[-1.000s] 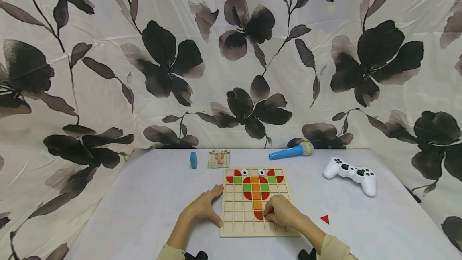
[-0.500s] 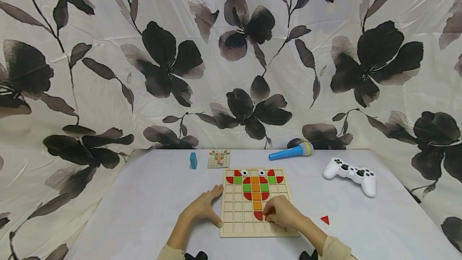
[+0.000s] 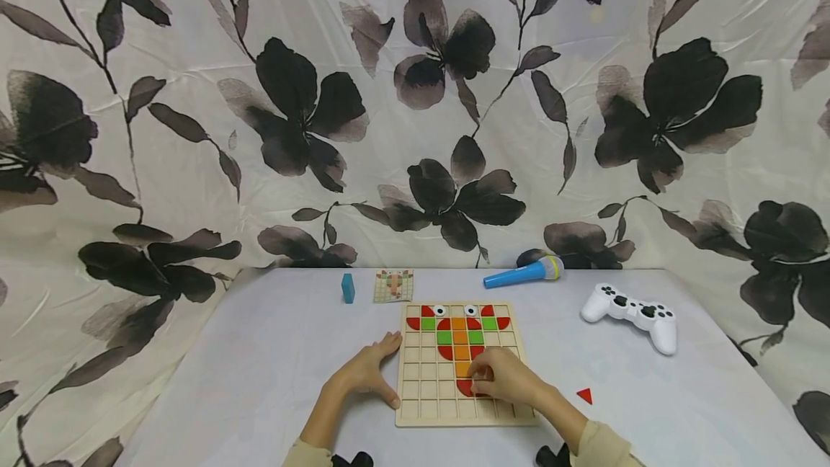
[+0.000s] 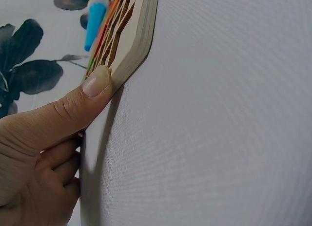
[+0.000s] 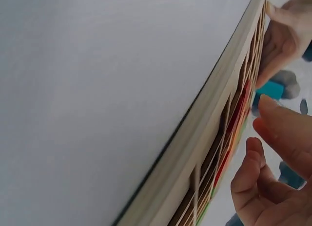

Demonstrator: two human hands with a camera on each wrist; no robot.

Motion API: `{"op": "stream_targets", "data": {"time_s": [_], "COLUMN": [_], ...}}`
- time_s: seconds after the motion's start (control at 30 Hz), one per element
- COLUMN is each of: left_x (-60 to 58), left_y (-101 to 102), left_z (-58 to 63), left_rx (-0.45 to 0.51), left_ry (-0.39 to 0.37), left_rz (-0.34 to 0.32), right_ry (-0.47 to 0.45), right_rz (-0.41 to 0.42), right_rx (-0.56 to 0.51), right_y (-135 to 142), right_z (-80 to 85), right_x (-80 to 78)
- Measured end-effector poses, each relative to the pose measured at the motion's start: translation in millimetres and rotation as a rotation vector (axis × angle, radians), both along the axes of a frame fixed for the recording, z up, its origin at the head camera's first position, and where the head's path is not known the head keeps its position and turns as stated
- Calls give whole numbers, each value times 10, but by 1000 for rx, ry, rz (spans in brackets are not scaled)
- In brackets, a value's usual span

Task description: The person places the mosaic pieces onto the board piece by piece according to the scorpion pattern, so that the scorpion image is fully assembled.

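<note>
A square wooden grid board [image 3: 421,409] lies on the table, with red, green and orange tiles and two eye pieces set in its cells. My left hand [image 3: 366,370] rests along the board's left edge, thumb and forefinger spread apart; in the left wrist view the thumb [image 4: 97,82] touches the edge near a corner. Over the lower middle, my right hand [image 3: 502,377] hovers beside a red quarter-round tile [image 3: 463,387], partly covering another red piece to its right. In the right wrist view its fingers [image 5: 280,131] are bent and parted, with nothing seen between them.
A red triangle [image 3: 585,396] lies right of the board. Behind it are a pattern card [image 3: 393,285], a blue block [image 3: 348,288] and a blue toy microphone [image 3: 519,274]. A white game controller [image 3: 629,314] sits at the right. Floral cloth [image 3: 447,107] hangs behind the table.
My right hand has shifted slightly left and up over the board, and its fingertips have parted. My left hand has stayed at the board's left edge.
</note>
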State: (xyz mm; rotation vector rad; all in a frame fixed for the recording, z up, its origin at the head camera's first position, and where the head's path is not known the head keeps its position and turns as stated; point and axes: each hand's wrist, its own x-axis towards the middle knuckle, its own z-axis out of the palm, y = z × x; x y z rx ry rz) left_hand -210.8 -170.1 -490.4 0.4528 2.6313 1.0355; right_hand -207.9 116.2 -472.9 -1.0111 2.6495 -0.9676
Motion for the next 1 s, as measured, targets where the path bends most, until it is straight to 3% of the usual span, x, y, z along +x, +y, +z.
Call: {"op": "stream_targets", "data": {"time_s": [0.2,0.4,1.0], "left_x": [11,19,11], "left_y": [7,11,2], "left_z": [-3,3,0], "left_rx": [6,14,23], "left_ry": [-8,-10,6], "left_rz": [0,6,0], "right_ry": [13,87,156], "right_rz": [69,56,55], "right_rx": [69,142,158], "right_y": [-133,-204,-272], "right_z": [13,38,39], "right_x": [43,87,63]}}
